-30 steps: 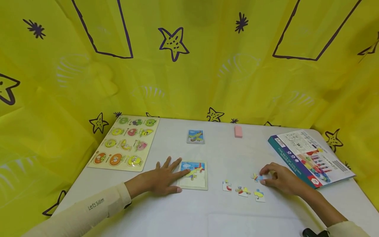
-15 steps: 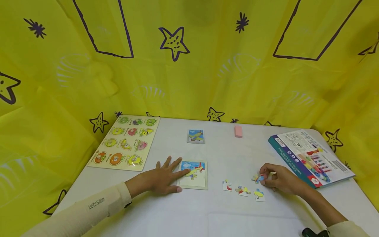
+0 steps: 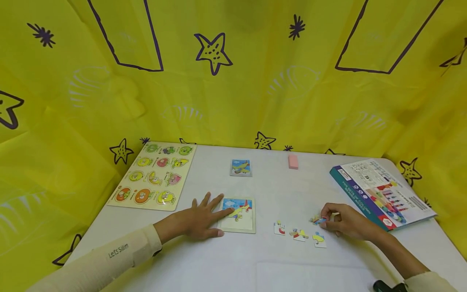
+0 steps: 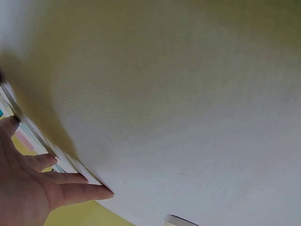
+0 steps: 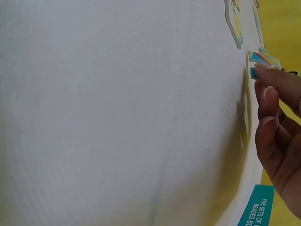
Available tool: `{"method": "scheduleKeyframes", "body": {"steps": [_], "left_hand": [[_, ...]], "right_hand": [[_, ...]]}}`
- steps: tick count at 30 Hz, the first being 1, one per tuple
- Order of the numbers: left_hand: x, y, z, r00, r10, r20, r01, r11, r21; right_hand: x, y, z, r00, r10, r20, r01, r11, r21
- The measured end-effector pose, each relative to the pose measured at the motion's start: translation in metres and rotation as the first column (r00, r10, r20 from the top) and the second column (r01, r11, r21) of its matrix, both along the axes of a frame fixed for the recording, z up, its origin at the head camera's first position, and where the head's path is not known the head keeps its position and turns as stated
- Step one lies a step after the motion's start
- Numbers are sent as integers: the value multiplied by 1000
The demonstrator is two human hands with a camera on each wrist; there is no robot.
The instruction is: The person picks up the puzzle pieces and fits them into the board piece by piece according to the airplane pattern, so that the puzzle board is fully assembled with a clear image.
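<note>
In the head view, my left hand point(image 3: 201, 221) lies with spread fingers over the left side of a square jigsaw frame point(image 3: 247, 224). Some pieces of an airplane picture fill its upper part. My right hand point(image 3: 348, 222) pinches a jigsaw piece point(image 3: 316, 220) between thumb and index finger. The right wrist view has this piece point(image 5: 258, 57) tilted and raised off the table, blue with a red stripe. Loose on the white table are three more jigsaw pieces: a left piece point(image 3: 279, 228), a middle piece point(image 3: 298, 235) and a right piece point(image 3: 319, 239).
Behind the frame sits a small airplane picture point(image 3: 240, 167), with a pink block point(image 3: 293, 162) to its right. A fruit puzzle board point(image 3: 153, 178) occupies the table's left side. At the right lies a box point(image 3: 383, 192). A yellow curtain point(image 3: 248, 101) hangs behind.
The piece in my right hand has gone from lying nearly flat to tilted, fingers now pinching it. My left hand has stayed in place.
</note>
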State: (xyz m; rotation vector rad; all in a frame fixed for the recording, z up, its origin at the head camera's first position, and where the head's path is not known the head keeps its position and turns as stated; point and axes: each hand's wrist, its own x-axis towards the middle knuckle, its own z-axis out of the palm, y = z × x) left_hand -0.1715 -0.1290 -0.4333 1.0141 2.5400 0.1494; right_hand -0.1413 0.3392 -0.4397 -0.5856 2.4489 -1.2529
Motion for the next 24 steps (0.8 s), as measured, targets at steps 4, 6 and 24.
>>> {"method": "scheduleKeyframes", "body": {"steps": [4, 6, 24], "left_hand": [[0, 0, 0, 1000, 0, 1, 0, 1000, 2], [0, 0, 0, 1000, 0, 2, 0, 1000, 2], [-1, 0, -1, 1000, -8, -7, 8, 1000, 1]], "right_hand": [[0, -1, 3, 1000, 7, 18, -7, 1000, 5], [0, -3, 5, 1000, -2, 30, 2, 1000, 15], [-2, -28, 14, 999, -29, 42, 28, 999, 20]]}}
